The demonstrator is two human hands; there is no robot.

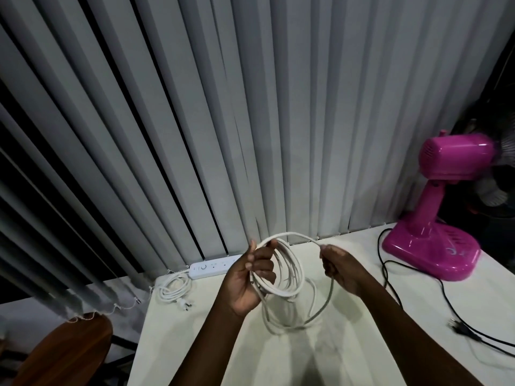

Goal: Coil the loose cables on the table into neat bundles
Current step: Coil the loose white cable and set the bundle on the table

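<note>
Hands (252, 277) (341, 267) grip one white cable (289, 277).

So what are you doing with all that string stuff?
It's a white cable, and a person is winding it into loops. The left hand holds the finished loops together, while the right hand pinches the next stretch, arched between both hands. Some cable hangs loose above the table. The power strip has its cord already bundled. The pink fan has a black cord lying uncoiled.
</note>
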